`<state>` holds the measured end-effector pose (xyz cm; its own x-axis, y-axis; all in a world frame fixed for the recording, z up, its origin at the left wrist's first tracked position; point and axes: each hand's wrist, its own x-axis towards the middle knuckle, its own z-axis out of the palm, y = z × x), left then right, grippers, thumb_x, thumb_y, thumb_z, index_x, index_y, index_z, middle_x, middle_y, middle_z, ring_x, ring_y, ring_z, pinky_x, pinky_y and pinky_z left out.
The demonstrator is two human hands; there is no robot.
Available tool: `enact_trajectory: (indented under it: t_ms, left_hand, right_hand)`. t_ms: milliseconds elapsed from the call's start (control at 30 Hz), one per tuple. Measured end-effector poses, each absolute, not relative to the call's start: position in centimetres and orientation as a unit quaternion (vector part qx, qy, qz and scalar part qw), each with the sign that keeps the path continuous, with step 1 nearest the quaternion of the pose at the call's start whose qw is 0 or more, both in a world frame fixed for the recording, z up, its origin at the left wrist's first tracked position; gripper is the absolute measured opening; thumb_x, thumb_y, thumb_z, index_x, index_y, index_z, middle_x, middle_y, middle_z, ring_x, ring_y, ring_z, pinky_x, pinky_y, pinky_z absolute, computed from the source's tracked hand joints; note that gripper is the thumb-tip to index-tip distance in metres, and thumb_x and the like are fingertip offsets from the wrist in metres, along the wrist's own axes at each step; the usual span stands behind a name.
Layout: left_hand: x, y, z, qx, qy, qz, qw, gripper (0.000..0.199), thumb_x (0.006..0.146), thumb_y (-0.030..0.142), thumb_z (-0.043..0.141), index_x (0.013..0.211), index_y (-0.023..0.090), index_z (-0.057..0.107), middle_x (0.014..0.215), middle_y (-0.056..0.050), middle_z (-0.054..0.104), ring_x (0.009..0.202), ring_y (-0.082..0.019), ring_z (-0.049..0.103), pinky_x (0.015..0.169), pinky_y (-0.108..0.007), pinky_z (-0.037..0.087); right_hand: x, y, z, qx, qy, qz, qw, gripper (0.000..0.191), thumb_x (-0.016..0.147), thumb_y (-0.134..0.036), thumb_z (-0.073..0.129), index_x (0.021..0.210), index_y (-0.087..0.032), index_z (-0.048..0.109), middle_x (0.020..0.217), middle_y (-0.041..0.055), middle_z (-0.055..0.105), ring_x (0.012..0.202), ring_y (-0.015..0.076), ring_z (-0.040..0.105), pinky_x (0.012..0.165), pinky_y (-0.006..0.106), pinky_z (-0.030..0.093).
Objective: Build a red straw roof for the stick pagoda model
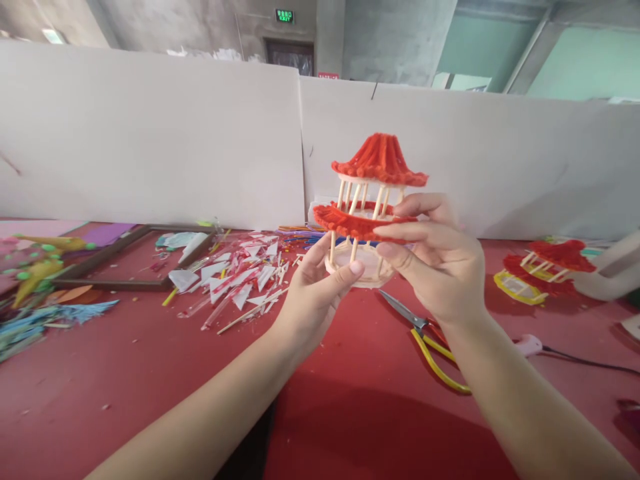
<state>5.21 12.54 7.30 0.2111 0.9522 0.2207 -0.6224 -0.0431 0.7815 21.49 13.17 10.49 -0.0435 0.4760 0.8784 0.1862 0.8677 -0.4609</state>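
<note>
A small two-tiered model pavilion (380, 160) is held up above the red table, slightly tilted. Red fuzzy pipe-cleaner-like strips cover its pointed top roof and the lower ring-shaped roof, and pale wooden sticks form the columns. My left hand (313, 293) grips the whitish base from the left, thumb in front. On the right, my right hand (435, 260) pinches the lower red roof and its edge, fingers partly hiding that side. Scissors (425, 333) with yellow handles lie on the table below, partly covered by my right forearm.
Paper and plastic scraps (245, 273) are strewn left of centre, beside a dark frame (120, 283). Another red-and-yellow model pavilion (545, 270) lies tipped at the right. A pink tool (529, 345) with a black cord sits nearer. White boards (150, 133) stand behind.
</note>
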Motion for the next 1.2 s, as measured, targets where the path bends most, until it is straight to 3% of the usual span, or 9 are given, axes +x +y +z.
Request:
enact_trajectory:
  t_ms: [100,267,467,567,733,967,1067,1133,1200]
  left_hand:
    - [5.1,12.6,7.6,0.416,0.171,0.584,0.675,0.043,0.073,0.024,0.089,0.112,0.023,0.070,0.124,-0.006,0.073,0.124,-0.029,0.066,0.103,-0.039,0.054]
    - [4.9,12.5,7.9,0.427,0.153,0.569,0.686,0.043,0.075,0.024,0.088,0.114,0.023,0.069,0.119,-0.005,0.075,0.119,-0.026,0.068,0.100,-0.034,0.055]
    - [4.6,12.6,7.8,0.427,0.159,0.549,0.700,0.049,0.075,0.023,0.088,0.120,0.025,0.069,0.113,-0.003,0.076,0.116,-0.023,0.069,0.098,-0.030,0.054]
    - [4.6,12.7,7.8,0.422,0.163,0.544,0.707,0.040,0.075,0.025,0.088,0.113,0.024,0.072,0.106,-0.003,0.077,0.108,-0.021,0.071,0.093,-0.027,0.055]
    - [4.5,12.8,7.7,0.416,0.160,0.538,0.715,0.039,0.076,0.030,0.088,0.111,0.024,0.073,0.107,-0.004,0.077,0.102,-0.020,0.072,0.090,-0.026,0.057]
    - [4.7,12.7,7.4,0.434,0.132,0.521,0.723,0.042,0.088,0.036,0.077,0.128,0.028,0.066,0.132,-0.006,0.070,0.117,-0.026,0.069,0.093,-0.031,0.059]
    - [4.9,12.3,7.2,0.423,0.132,0.493,0.748,0.048,0.091,0.052,0.070,0.127,0.019,0.067,0.130,-0.013,0.070,0.118,-0.031,0.069,0.099,-0.039,0.059]
    - [5.0,12.0,7.0,0.423,0.119,0.477,0.761,0.058,0.087,0.060,0.072,0.123,0.014,0.068,0.127,-0.016,0.071,0.120,-0.032,0.068,0.106,-0.042,0.056]
    - [5.2,11.7,6.7,0.415,0.118,0.498,0.753,0.062,0.076,0.052,0.086,0.123,0.017,0.065,0.127,-0.014,0.071,0.123,-0.032,0.066,0.110,-0.042,0.053]
  right_hand:
    - [21.9,13.2,10.9,-0.210,-0.722,0.099,0.652,0.026,0.087,-0.023,0.076,0.109,-0.035,0.077,0.111,0.0031,0.061,0.111,0.0208,0.061,0.102,0.044,0.053]
    - [22.8,13.2,11.5,-0.235,-0.714,0.043,0.658,0.003,0.085,-0.032,0.081,0.087,-0.032,0.079,0.105,0.0025,0.064,0.109,0.0222,0.060,0.100,0.045,0.053]
    - [23.4,13.0,11.5,-0.257,-0.726,0.064,0.635,0.006,0.085,-0.036,0.080,0.080,-0.033,0.079,0.104,0.0032,0.059,0.120,0.0255,0.055,0.100,0.048,0.053]
    - [23.3,12.9,11.5,-0.260,-0.722,0.076,0.636,0.006,0.084,-0.039,0.081,0.080,-0.034,0.079,0.107,0.0036,0.060,0.123,0.0272,0.055,0.102,0.052,0.052]
    - [23.3,12.8,12.0,-0.239,-0.734,0.086,0.630,0.019,0.079,-0.049,0.084,0.094,-0.037,0.080,0.119,0.0048,0.062,0.128,0.0291,0.051,0.105,0.052,0.051]
    - [23.4,12.5,12.2,-0.234,-0.729,0.068,0.640,0.000,0.085,-0.033,0.080,0.085,-0.033,0.079,0.103,0.0046,0.061,0.107,0.0233,0.058,0.092,0.042,0.057]
    - [22.8,12.3,11.9,-0.246,-0.720,0.074,0.644,0.005,0.086,-0.027,0.078,0.083,-0.031,0.078,0.100,0.0040,0.059,0.104,0.0220,0.058,0.095,0.043,0.054]
    - [22.3,12.2,11.6,-0.259,-0.711,0.081,0.649,0.007,0.087,-0.025,0.076,0.082,-0.029,0.078,0.099,0.0044,0.059,0.103,0.0221,0.058,0.095,0.045,0.054]
    - [21.9,12.0,11.3,-0.270,-0.704,0.084,0.651,0.007,0.087,-0.025,0.077,0.080,-0.028,0.077,0.099,0.0052,0.059,0.104,0.0233,0.058,0.092,0.045,0.054]
